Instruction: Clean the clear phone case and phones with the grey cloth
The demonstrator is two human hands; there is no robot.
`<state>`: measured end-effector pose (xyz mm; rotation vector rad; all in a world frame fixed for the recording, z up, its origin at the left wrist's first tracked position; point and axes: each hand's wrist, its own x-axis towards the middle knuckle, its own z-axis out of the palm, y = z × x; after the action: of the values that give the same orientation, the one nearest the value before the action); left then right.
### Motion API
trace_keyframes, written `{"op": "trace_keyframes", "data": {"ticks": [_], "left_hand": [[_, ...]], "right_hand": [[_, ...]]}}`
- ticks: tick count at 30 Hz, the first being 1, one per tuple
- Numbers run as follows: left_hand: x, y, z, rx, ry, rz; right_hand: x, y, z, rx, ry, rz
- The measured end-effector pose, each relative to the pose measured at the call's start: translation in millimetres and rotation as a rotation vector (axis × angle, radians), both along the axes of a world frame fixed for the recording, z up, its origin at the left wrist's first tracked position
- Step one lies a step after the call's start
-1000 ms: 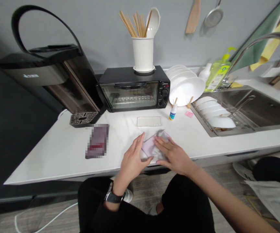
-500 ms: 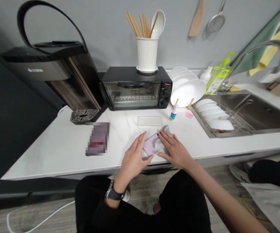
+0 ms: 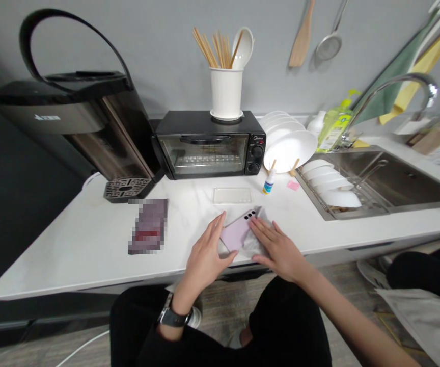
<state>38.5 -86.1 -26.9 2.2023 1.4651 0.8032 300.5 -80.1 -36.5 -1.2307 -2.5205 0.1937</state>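
Observation:
A lilac smartphone (image 3: 233, 235) lies back side up on the white counter, its black camera lenses showing at the upper right end. My left hand (image 3: 207, 257) holds the phone by its left end, thumb at the near edge and fingers at the far edge. With fingers extended, my right hand (image 3: 279, 250) presses a thin grey cloth (image 3: 249, 247) against the phone's right part; some of the cloth is hidden beneath the hand. Beyond the phone lies a clear rectangular phone case (image 3: 232, 195). A small bottle (image 3: 268, 182) with a blue and yellow label stands near it.
A toaster oven (image 3: 204, 153) stands behind, between a water dispenser (image 3: 90, 132) and white plates (image 3: 291, 148). A blurred purple item (image 3: 149, 224) lies left. On the right are a pink paper (image 3: 293, 185) and a sink (image 3: 414, 178) with a dish rack.
My right hand and the cloth have slid off the phone's camera end, so the lenses now show. My left hand stays at the phone's left end. The whole view has shifted slightly.

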Motion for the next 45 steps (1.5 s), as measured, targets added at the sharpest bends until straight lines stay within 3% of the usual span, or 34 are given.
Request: {"op": "trace_keyframes", "data": {"ticks": [2,4,9,11,16,21,23,25,28,31,35,37,39,42,45], "left_hand": [[0,1,0.2,-0.005,0.000,0.002],[-1,1,-0.2,-0.012,-0.014,-0.005],[-5,2,-2.0,-0.022,-0.035,-0.035],[-5,2,-1.5,-0.023,-0.028,-0.034],[-2,2,2.2,-0.009,-0.033,-0.018],[-5,3,0.6,-0.030,-0.035,-0.051],[-7,4,-0.9,-0.023,-0.035,-0.074],[-7,4,-1.3,-0.011,-0.027,-0.077],[-3,3,0.3,-0.002,-0.018,-0.040],[1,1,2.3,0.006,-0.010,-0.004],[-1,1,1.4,-0.022,-0.021,-0.015],[-4,2,0.0,-0.041,-0.040,-0.038],[-5,3,-0.6,-0.038,-0.055,-0.059],[-4,3,-0.1,-0.014,-0.056,-0.051],[-1,3,0.6,-0.012,-0.048,-0.025]], "right_hand": [[-2,10,-4.1,0.045,0.002,-0.117],[-21,10,-6.2,0.065,0.019,-0.142],[-70,-11,-0.5,-0.016,0.120,0.162],[-63,-8,1.6,-0.024,0.119,0.168],[-27,6,-1.0,0.050,0.054,-0.130],[-65,-15,-1.8,-0.001,0.120,0.117],[-77,-12,0.0,-0.018,0.135,0.155],[-73,-1,1.2,-0.009,0.121,0.136],[-43,13,0.0,0.038,0.076,0.013],[-20,3,-1.8,0.068,0.038,-0.094],[-44,-21,-1.6,0.025,0.043,0.095],[-62,-17,-1.2,0.020,0.068,0.145],[-66,-2,-1.0,0.036,0.074,0.093],[-47,18,-1.8,0.055,0.043,-0.065],[-32,8,-3.1,0.061,0.030,-0.114]]}}
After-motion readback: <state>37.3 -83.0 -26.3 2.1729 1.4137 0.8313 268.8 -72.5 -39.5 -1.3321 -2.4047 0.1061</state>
